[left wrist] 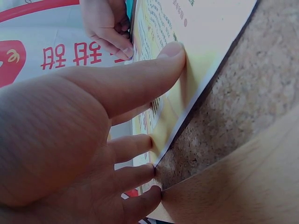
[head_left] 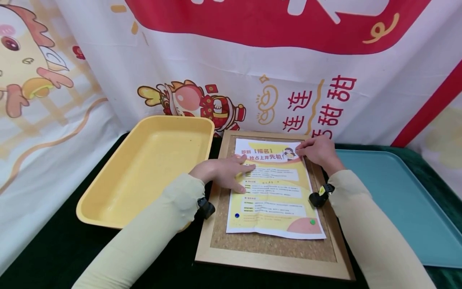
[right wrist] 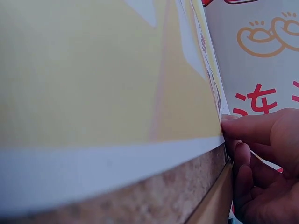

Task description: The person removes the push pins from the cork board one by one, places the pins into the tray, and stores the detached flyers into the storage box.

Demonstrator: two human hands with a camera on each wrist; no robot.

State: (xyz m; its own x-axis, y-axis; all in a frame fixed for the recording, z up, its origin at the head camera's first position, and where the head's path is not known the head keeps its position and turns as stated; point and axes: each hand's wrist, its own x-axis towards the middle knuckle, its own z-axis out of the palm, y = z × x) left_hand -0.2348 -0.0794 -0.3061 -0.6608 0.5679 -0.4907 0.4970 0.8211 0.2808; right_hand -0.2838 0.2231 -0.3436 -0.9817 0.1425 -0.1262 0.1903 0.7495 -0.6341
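A yellow printed poster lies on a wood-framed cork board. Its lower corners carry a blue pushpin on the left and a green pushpin on the right. My left hand rests on the poster's left edge, fingers spread; in the left wrist view its thumb reaches over the paper. At the upper right edge, my right hand pinches the poster between thumb and curled fingers, as the right wrist view shows up close. Anything small inside that pinch is hidden.
A yellow tray stands left of the board, and a blue-green tray lies to its right, partly behind my right forearm. Dark green cloth covers the table. A printed white and red banner hangs close behind.
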